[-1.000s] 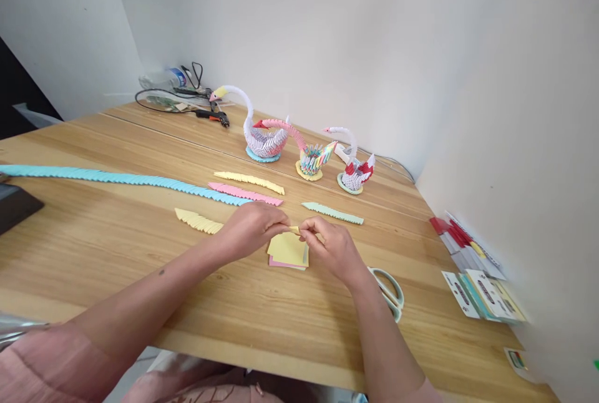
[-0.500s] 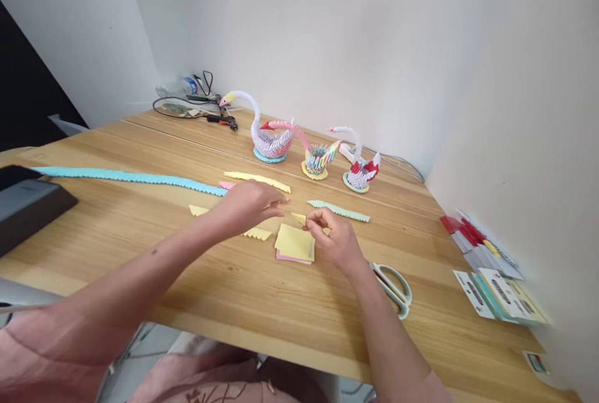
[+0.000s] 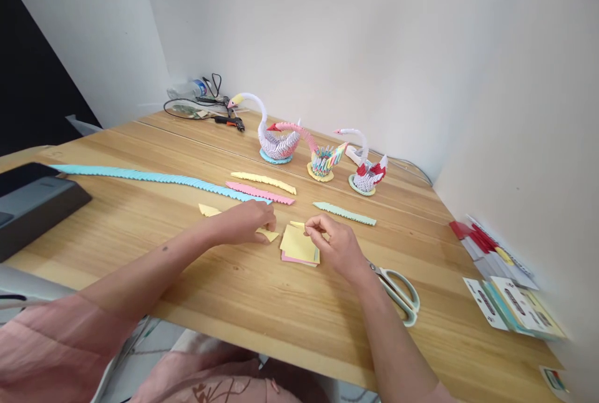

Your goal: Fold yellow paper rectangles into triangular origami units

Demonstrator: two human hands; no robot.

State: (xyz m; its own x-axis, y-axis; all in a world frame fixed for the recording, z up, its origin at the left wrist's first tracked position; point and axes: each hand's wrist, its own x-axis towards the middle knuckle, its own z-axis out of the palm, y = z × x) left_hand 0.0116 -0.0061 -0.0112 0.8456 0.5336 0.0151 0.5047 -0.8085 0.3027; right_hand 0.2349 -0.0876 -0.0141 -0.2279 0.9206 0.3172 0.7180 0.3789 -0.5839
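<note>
My left hand (image 3: pixel 250 222) is closed over the near yellow folded-paper strip (image 3: pixel 208 210), hiding its middle. Between the thumb and fingers of my right hand (image 3: pixel 334 242) is a small yellow paper piece (image 3: pixel 297 224), above the back of a stack of square notes (image 3: pixel 298 244), yellow on top and pink below. Behind my hands lie a long blue strip (image 3: pixel 154 177), a pink strip (image 3: pixel 259 193), another yellow strip (image 3: pixel 264 181) and a pale green strip (image 3: pixel 346 213).
Three paper swans (image 3: pixel 281 144) stand at the back. Scissors (image 3: pixel 397 291) lie beside my right forearm. A glue gun (image 3: pixel 229 122) and bottle (image 3: pixel 187 89) are back left, a dark box (image 3: pixel 42 203) far left, paper packs (image 3: pixel 515 306) at right.
My left hand has come down and nearer, onto the near yellow strip, uncovering the pink strip. My right hand stays by the notes with the yellow piece. The view has shifted slightly.
</note>
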